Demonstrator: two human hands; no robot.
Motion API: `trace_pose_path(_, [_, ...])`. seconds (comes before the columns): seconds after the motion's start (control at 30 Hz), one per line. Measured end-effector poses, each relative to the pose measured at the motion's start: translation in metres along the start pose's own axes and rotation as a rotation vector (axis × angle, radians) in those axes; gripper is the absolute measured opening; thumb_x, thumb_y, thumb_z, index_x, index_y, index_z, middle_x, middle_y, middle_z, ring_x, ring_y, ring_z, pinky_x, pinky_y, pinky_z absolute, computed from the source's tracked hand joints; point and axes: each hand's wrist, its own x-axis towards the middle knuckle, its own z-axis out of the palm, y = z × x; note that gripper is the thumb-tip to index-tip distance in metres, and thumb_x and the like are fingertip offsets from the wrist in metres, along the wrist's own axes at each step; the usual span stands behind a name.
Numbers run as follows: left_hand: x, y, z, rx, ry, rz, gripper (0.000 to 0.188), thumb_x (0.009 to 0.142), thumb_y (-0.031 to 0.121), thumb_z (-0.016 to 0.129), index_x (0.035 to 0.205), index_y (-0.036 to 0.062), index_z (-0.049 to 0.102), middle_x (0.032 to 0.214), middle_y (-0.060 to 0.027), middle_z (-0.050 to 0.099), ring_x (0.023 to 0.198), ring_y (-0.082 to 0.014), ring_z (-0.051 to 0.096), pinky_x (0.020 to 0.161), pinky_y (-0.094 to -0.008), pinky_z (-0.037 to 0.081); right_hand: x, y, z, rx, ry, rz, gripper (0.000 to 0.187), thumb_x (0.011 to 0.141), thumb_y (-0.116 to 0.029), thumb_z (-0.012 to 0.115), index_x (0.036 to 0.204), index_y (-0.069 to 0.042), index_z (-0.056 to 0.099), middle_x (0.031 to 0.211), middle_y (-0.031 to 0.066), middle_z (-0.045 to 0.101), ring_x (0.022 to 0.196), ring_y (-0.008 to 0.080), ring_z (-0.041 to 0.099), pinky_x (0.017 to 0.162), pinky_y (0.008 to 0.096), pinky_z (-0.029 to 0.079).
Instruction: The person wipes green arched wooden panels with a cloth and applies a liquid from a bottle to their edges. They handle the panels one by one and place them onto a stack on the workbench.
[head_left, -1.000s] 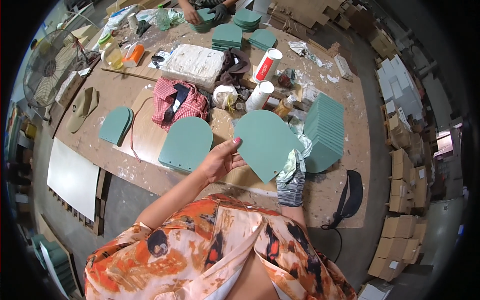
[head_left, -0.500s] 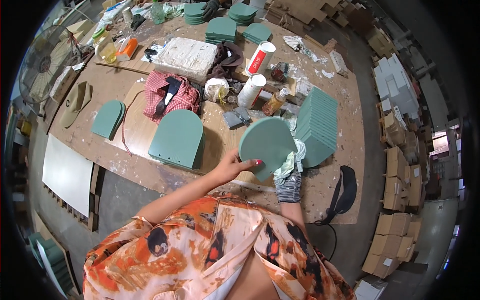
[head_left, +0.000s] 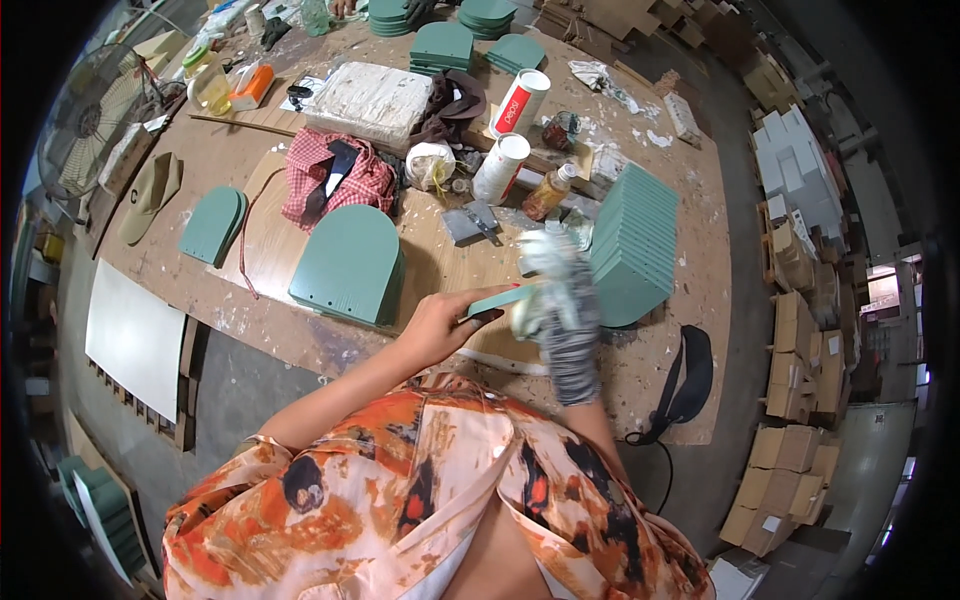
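My bare left hand [head_left: 441,322] grips a green round-topped board [head_left: 497,300], now seen nearly edge-on above the table's near side. My right hand [head_left: 572,318], in a grey striped glove, is smeared by motion; it holds a pale cloth [head_left: 541,262] against the far end of the board. Beside the right hand leans a row of similar green boards [head_left: 635,245], standing close together. A short stack of green boards [head_left: 347,262] lies to the left of my left hand.
The worktable [head_left: 340,350] carries a red checked cloth [head_left: 345,185], two white cups [head_left: 501,168], a bottle [head_left: 548,193] and a wrapped block [head_left: 370,105]. A black strap [head_left: 688,385] hangs near the right edge. At the far end another person's gloved hand [head_left: 420,10] touches green boards.
The held board has turned from its broad face to nearly edge-on. My right hand with the cloth has moved up and away from me along it.
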Motion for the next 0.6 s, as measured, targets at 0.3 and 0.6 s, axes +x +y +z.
trace_pose_path(0.3, [-0.027, -0.043, 0.008, -0.108, 0.231, -0.246, 0.022, 0.077, -0.001, 0.064, 0.099, -0.0054, 0.064, 0.071, -0.0098, 0.061, 0.068, -0.0043, 0.052, 0.059, -0.0234, 0.044, 0.003, 0.030, 0.055, -0.841, -0.180, -0.389, 0.034, 0.084, -0.022, 0.058, 0.115, -0.008, 0.058, 0.109, 0.0129, 0.055, 0.108, 0.0293, 0.048, 0.102, 0.0469, 0.028])
trace_pose_path(0.6, [-0.048, -0.071, 0.006, 0.008, 0.299, -0.147, 0.033, 0.072, -0.006, 0.062, 0.104, -0.0045, 0.064, 0.084, -0.0144, 0.067, 0.074, -0.0114, 0.061, 0.069, -0.0251, 0.048, 0.002, 0.069, 0.046, -0.257, 0.089, 0.236, 0.033, 0.089, -0.016, 0.048, 0.120, -0.005, 0.052, 0.109, 0.0175, 0.055, 0.099, 0.0308, 0.053, 0.091, 0.0416, 0.041])
